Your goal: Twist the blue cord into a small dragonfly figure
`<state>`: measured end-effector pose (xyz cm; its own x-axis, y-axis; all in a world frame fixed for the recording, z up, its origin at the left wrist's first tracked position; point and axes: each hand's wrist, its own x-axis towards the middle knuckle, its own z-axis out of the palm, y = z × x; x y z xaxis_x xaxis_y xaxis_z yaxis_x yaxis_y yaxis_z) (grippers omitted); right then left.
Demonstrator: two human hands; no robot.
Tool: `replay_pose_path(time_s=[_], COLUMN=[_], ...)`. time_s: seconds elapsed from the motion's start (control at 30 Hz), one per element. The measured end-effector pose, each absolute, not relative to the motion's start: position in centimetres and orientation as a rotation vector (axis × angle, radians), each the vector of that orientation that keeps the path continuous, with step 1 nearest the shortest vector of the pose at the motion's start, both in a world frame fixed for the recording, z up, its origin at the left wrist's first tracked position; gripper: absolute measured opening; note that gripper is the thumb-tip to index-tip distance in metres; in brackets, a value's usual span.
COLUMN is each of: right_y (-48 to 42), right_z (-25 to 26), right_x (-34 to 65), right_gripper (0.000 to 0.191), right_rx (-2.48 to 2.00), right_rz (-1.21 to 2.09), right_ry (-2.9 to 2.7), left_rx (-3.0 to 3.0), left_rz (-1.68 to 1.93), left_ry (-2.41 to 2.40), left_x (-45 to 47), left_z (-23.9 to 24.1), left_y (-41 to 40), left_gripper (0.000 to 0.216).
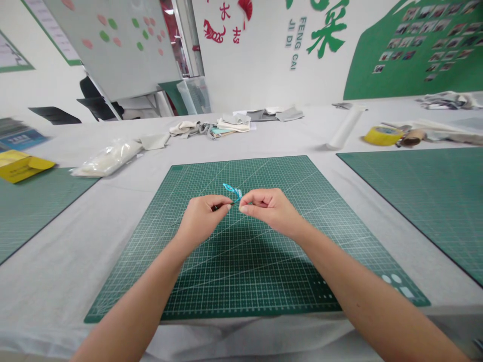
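Between my two hands, above the green cutting mat (226,281), a small bright-blue piece with a leaf-shaped end (229,188) sticks up and to the left. A pale patterned part shows lower on it, and its exact kind is unclear. My right hand (273,208) pinches its lower end between thumb and forefinger. The thumb and forefinger of my left hand (202,216) are pressed together right beside it, with a thin dark bit at their tips. What the left fingers grip is too small to make out. The two sets of fingertips nearly meet.
More cutting mats lie left (33,211) and right (422,201). Across the white-covered table are a plastic bag (109,157), a yellow envelope (22,166), fabric scraps (234,123), a white roll (346,126) and yellow tape (383,136).
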<state>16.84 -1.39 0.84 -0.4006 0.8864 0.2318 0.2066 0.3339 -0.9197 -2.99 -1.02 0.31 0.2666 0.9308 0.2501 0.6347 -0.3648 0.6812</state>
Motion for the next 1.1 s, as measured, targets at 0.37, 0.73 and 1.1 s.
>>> replay_pose_path(time_s=[0.37, 0.73, 1.1], right_y=[-0.6, 1.2, 1.1], right_z=[0.4, -1.1, -0.9], right_x=[16.9, 17.5, 17.6], right_gripper=[0.013, 0.011, 0.013], right_rx=[-1.087, -1.159, -1.157], right_rz=[0.640, 0.928, 1.018], right_ry=[-1.975, -1.904, -1.831], left_rx=[2.514, 2.268, 1.669], left_rz=[0.430, 0.527, 1.073], left_ry=[1.197, 0.941, 1.217], left_x=[-2.2, -2.5, -3.5], left_z=[0.6, 2.1, 1.8], left_y=[-2.0, -2.4, -0.8], left_gripper=[0.026, 0.021, 0.015])
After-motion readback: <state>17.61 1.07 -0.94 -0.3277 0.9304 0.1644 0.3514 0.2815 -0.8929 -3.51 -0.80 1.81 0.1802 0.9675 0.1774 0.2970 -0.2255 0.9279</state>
